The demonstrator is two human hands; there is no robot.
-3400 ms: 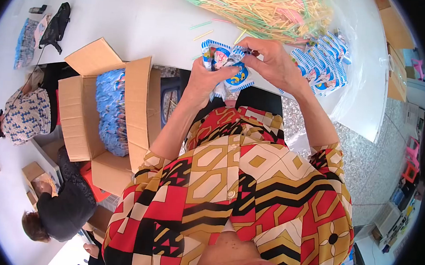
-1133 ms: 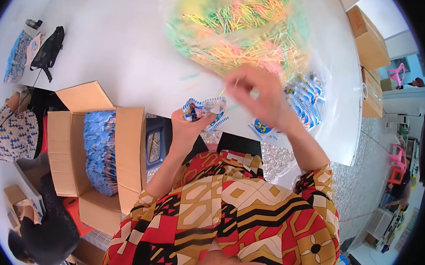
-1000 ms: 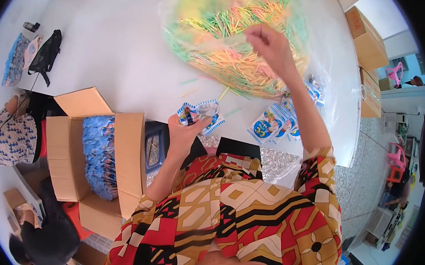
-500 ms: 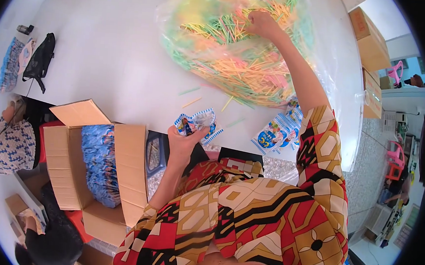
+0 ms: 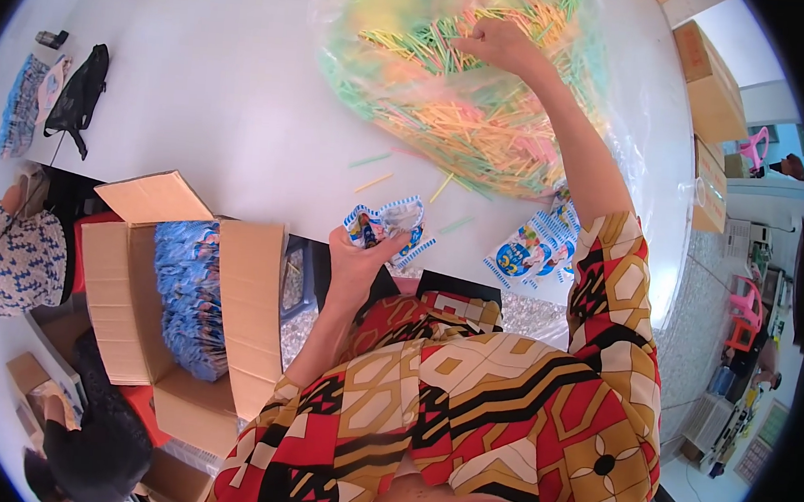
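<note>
Right hand (image 5: 498, 45): moved from packet (image 5: 383, 224) to straws (image 5: 425, 47); grip bunched, cannot tell on what.
Left hand (image 5: 355, 262): grasping packet at table (image 5: 200, 78) edge, mouth up, likely for staying open.
Bag (image 5: 404, 88): gaping, probably for easy reach.

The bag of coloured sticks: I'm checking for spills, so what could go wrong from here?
The right hand, at the bag, might drag sticks out; loose sticks lie on the table. The packet in the left hand looks open and could spill. Packets near the table's edge might slide off.
</note>
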